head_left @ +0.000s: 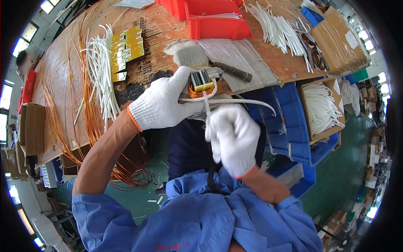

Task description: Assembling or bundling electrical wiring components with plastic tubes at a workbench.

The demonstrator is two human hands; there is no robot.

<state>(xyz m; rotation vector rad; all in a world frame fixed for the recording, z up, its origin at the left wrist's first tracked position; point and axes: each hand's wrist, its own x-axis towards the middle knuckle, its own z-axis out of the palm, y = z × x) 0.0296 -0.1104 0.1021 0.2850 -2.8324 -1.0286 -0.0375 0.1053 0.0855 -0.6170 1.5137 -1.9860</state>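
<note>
My left hand [163, 100], in a white knit glove, grips a copper wire coil [194, 91] at the table's near edge. Dark bars [200, 77] and a yellow piece [204, 87] sit at the coil's middle. A narrow white strip [207, 104] runs from the coil down to my gloved right hand [233, 138], whose closed fingers pinch its lower end. Motion smears that hand a little. White sleeving [247, 101] loops round the coil and reaches out to the right. Just beyond lie a grey block [189, 56] and a dark wrapped rod [233, 72].
Copper wires [85, 75], white tubes [100, 80] and yellow labels [127, 48] lie to the left. Red bins [218, 27] stand at the back. On the right are more white tubes [279, 31], a blue crate [273, 111] and a tube-filled cardboard box [315, 138].
</note>
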